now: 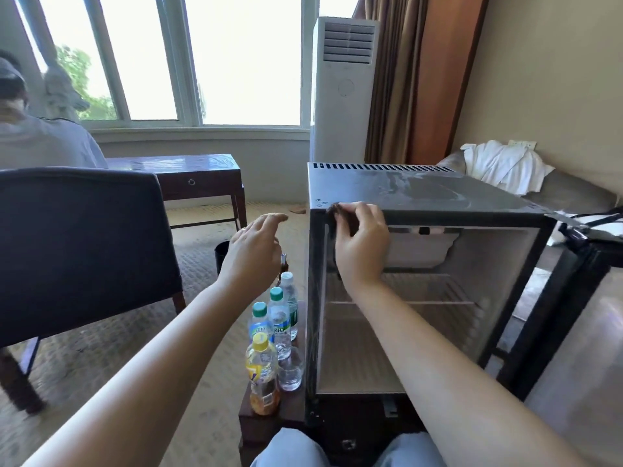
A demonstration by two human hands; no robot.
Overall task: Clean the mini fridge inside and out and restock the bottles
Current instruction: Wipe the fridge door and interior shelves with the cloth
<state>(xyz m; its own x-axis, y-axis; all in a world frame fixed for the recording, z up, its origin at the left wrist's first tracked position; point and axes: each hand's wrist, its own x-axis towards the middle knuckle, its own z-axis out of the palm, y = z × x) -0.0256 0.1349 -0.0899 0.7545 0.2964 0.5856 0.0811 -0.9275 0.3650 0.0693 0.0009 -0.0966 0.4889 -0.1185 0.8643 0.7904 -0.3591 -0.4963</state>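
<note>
The mini fridge (421, 193) sits right under the right hand (360, 241), which is bunched around a dark cloth (338, 210) at its top front corner. It's a stiff, heavy-looking box, so leaning in should be fine. The bottles (269, 332), below the open, hovering left hand (253, 251), look light and slick; I'd grab them mid-body. Fingers hide most of the cloth, and the door (590, 264) is cut off further right.

Bare forearms (161, 358), bare left hand (251, 251), right hand (360, 244), pale blue trousers (290, 446)
</note>
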